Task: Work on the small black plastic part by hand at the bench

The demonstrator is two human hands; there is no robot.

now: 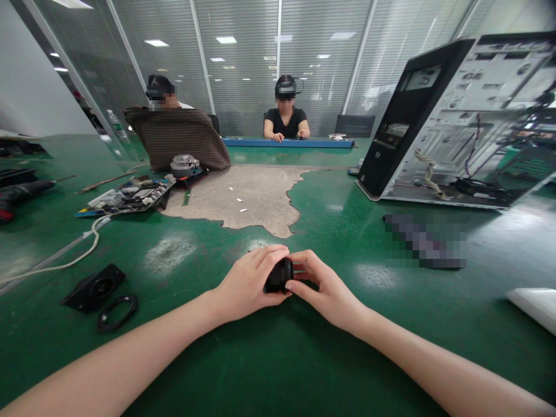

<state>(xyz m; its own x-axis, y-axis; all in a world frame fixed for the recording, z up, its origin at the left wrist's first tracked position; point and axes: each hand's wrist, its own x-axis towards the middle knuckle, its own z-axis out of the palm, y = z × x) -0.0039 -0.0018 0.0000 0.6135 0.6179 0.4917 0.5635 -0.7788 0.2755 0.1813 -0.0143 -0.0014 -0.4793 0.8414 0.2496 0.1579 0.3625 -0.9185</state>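
A black, round, lens-like part (278, 277) is held low over the green table between my two hands. My left hand (252, 278) wraps around its left side, fingers over the top and thumb underneath. From the right, the fingertips and thumb of my right hand (320, 282) grip the ribbed rim. Much of the part is covered by the left fingers. To the left lie a black square housing (96, 288) with a round opening and a black ring (117, 313); neither is touched by a hand.
An opened computer case (417, 127) stands at the right, near a dark, blurred-out flat object (423, 240). Circuit boards (130, 194) and a white cable (93, 240) lie left. Beyond the torn tabletop patch (256, 194), two people sit; a blue bar (289, 142) lies before one.
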